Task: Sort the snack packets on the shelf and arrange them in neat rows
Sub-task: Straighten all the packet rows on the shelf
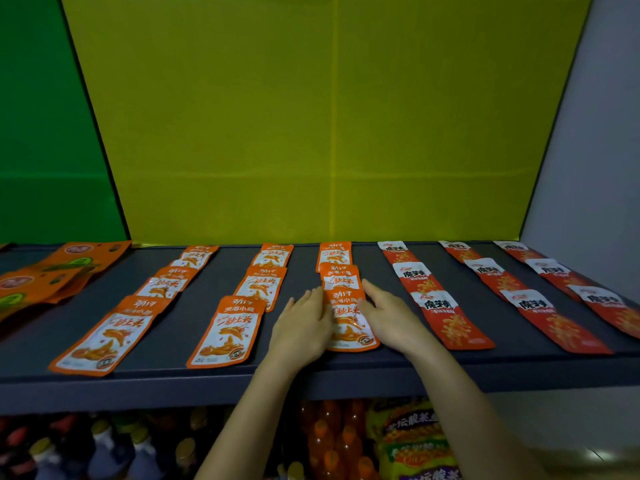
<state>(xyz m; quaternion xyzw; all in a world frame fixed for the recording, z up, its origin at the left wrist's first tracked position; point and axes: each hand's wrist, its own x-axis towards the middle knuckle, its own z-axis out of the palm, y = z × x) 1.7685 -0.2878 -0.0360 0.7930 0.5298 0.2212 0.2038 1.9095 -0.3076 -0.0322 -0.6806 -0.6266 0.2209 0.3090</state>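
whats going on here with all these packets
A person is lining up flat foil snack packets on a dark grey shelf. The left hand and right hand press with straight fingers on either side of the front orange-and-white packet mid-shelf. Three columns of red-and-white packets lie to the right.
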